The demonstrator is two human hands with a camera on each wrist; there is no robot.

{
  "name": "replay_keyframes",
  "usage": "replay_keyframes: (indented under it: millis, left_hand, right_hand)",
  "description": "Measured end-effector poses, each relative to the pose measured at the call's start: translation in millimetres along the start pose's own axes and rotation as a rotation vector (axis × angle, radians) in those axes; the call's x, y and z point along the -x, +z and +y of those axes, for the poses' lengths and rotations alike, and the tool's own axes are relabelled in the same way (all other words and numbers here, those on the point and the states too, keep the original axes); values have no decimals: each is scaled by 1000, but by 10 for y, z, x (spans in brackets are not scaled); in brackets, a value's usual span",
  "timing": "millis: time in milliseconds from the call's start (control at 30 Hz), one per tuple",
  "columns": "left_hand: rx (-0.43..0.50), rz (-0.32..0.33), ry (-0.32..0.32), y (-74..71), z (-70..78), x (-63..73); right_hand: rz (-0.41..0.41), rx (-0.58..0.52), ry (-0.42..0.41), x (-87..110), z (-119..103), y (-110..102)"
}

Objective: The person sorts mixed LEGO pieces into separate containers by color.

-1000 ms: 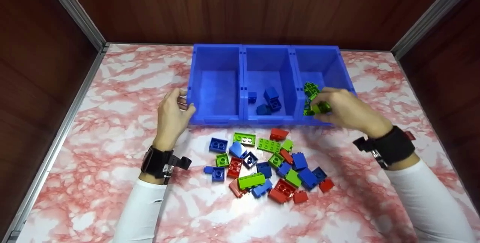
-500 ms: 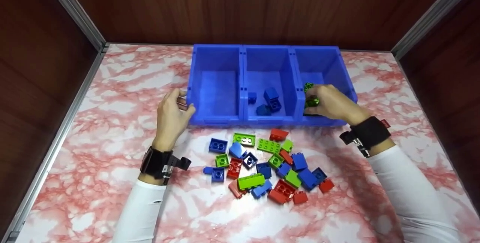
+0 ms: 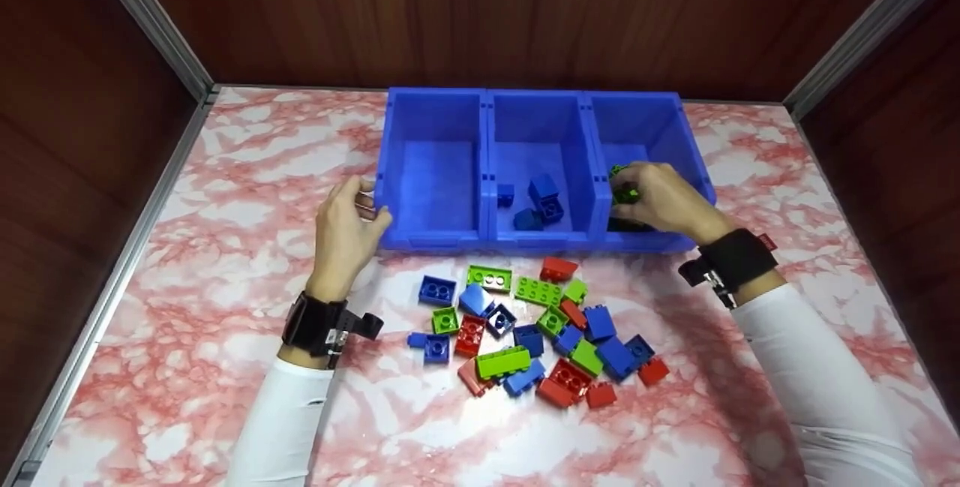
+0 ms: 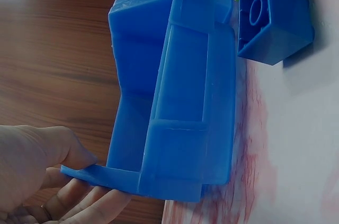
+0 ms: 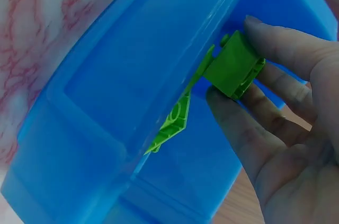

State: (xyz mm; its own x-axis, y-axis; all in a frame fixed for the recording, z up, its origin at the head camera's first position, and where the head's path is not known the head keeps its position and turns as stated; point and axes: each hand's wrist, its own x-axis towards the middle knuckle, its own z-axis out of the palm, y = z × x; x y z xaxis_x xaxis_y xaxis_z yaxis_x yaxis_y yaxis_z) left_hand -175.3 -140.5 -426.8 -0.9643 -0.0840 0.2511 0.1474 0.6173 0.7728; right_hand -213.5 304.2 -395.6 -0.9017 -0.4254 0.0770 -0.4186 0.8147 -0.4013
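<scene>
A blue plastic bin [image 3: 436, 241] with three compartments stands at the back of the table. My left hand [image 3: 346, 228] holds its left side wall; in the left wrist view the thumb [image 4: 71, 150] lies on one face and the fingers curl against the other. My right hand [image 3: 667, 200] is inside the right compartment. There, the right wrist view shows it pinching a green toy building block [image 5: 233, 68] between thumb and fingers. More green blocks [image 5: 175, 121] lie just beneath, partly hidden by the bin's front wall [image 5: 122, 70].
Several blue blocks [image 3: 544, 187] lie in the middle compartment. In front of the bin spreads a loose pile of red blocks [image 3: 471, 335], blue blocks [image 3: 616, 358] and green blocks [image 3: 502, 361] on the marbled tabletop [image 3: 247, 209]. Dark wooden panels [image 3: 525, 14] enclose the back and sides.
My right hand has moved left and deeper into the right compartment, then barely shifted over the last half second. My left hand stays at the bin's wall; the pile is unchanged.
</scene>
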Motion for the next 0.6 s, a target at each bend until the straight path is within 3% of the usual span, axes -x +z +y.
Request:
replay_keyframes:
  millis: [433, 600]
  left_hand:
    - [15, 10, 11, 4, -8, -2]
    - [10, 9, 9, -2, -5, -2]
  right_hand:
    - [-114, -30, 54, -102, 1, -3]
    - [-99, 5, 21, -68, 15, -38]
